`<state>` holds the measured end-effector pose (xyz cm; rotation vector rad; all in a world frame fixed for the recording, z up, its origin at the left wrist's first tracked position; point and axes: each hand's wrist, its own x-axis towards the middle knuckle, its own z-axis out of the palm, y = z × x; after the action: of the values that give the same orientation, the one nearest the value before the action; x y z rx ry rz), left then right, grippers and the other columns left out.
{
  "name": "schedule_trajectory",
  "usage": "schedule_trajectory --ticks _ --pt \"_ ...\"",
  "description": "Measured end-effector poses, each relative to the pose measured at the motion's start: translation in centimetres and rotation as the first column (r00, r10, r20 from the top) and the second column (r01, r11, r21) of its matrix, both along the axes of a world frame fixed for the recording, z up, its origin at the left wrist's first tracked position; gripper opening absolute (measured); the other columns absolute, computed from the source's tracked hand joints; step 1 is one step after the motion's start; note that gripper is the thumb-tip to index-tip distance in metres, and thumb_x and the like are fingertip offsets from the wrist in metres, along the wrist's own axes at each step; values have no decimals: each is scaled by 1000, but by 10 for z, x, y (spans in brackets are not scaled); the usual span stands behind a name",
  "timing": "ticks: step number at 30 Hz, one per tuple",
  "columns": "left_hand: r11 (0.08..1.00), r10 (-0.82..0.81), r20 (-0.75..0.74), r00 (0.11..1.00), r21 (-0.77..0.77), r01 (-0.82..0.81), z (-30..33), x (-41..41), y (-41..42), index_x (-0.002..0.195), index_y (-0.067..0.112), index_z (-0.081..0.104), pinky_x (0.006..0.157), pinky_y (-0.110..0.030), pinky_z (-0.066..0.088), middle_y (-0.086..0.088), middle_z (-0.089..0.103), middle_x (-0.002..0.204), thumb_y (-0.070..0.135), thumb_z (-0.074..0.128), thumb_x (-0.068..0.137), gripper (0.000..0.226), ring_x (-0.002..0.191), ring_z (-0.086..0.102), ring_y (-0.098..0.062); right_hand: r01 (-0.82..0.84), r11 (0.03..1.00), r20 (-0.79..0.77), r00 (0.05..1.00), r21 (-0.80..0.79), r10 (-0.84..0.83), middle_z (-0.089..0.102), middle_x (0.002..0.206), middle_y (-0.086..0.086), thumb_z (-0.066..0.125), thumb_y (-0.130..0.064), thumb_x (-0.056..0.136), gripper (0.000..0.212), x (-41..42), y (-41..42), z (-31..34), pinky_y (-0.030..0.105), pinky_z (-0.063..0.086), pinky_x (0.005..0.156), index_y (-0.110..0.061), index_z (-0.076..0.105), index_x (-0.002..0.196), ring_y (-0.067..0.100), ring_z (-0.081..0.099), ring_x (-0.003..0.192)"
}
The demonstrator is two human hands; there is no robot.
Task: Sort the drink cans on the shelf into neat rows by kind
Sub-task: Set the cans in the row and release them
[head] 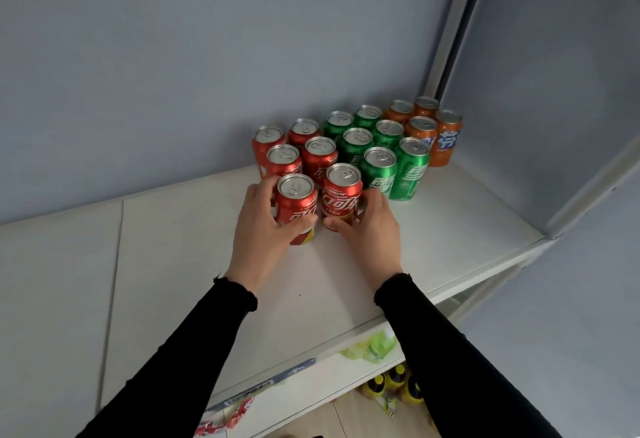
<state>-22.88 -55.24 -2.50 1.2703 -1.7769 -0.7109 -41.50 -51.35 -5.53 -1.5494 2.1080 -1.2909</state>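
1. Left hand (258, 226) is gripping the front-left red can (298, 207): thumb is curling across its lower front, fingers are wrapping round its left side.
2. Right hand (370, 226) is gripping the front-right red can (343, 195): thumb is lying across its lower front, fingers are curling round its right side, next to the nearest green can (379, 171).
3. Both held cans are standing upright on the white shelf (450, 229), just beside each other with a thin gap showing between them.
4. Behind them four more red cans (318, 157) are standing in two columns, making a red block at the left of the group.
5. Green cans are forming the middle block, six tops showing, two columns running back toward the wall (207, 56).
6. Orange cans (448, 138) are sitting at the right rear, near the shelf's corner post (446, 39); five tops are showing.
7. Blocks are standing close together; whether neighbouring cans are touching, cannot tell.
8. Black sleeves (450, 351) are covering both forearms to the wrist.
9. Below the shelf edge, dark bottles with yellow caps (394, 382) are showing on a lower level, plus blurred red-and-white packaging (225, 417) at bottom left.
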Motion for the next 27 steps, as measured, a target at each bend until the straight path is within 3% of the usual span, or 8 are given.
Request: schedule_trajectory --ticks 6,9,11,14,18,23,27 --pt "997 69 -28 997 35 -68 -1 -17 1 139 36 42 94 -37 58 13 54 136 38 89 72 82 118 57 -5 -10 997 -155 988 82 22 65 86 -3 74 -64 74 62 -13 -6 4 31 31 59 -18 43 100 26 64 77" --pt "993 103 -72 992 71 -98 3 -26 4 139 35 39 94 -37 58 10 55 137 30 88 75 80 121 58 -8 -55 995 -184 980 88 70 55 76 -10 71 -65 77 56 -18 -9 7 31 30 58 -21 38 90 22 55 66" --pt "988 129 -76 989 89 -123 5 -31 6 139 32 40 95 -34 58 9 55 136 24 86 78 76 121 58 -7 -91 992 -203 973 87 108 51 75 -10 69 -65 79 54 -22 -11 7 30 28 57 -22 37 87 18 45 62" --pt "982 174 -56 983 85 -168 2 -34 11 143 31 40 96 -28 55 8 51 139 21 83 82 76 123 55 -6 -138 986 -224 962 89 155 60 75 -5 68 -61 83 47 -32 -12 4 30 29 57 -22 41 85 21 49 61" --pt "958 269 92 959 76 -277 -12 -28 34 149 31 34 93 -27 48 6 47 140 33 80 84 80 118 52 -8 -236 969 -285 926 74 247 64 76 -3 66 -43 91 27 -42 -1 0 31 39 57 -20 51 88 26 62 68" --pt "945 320 350 881 -45 -325 -22 3 73 137 19 53 98 -40 49 -3 56 130 28 73 89 53 115 57 -22 -458 887 -280 845 63 456 71 95 -7 66 -35 90 18 -23 14 3 31 48 67 -22 62 103 21 68 83" --pt "910 396 465 792 -84 -406 -22 46 104 126 21 62 90 -28 41 2 59 125 27 70 91 37 111 54 -21 -589 804 -293 758 76 583 71 101 -6 65 -36 92 20 20 25 8 30 48 70 -23 63 107 18 66 91"
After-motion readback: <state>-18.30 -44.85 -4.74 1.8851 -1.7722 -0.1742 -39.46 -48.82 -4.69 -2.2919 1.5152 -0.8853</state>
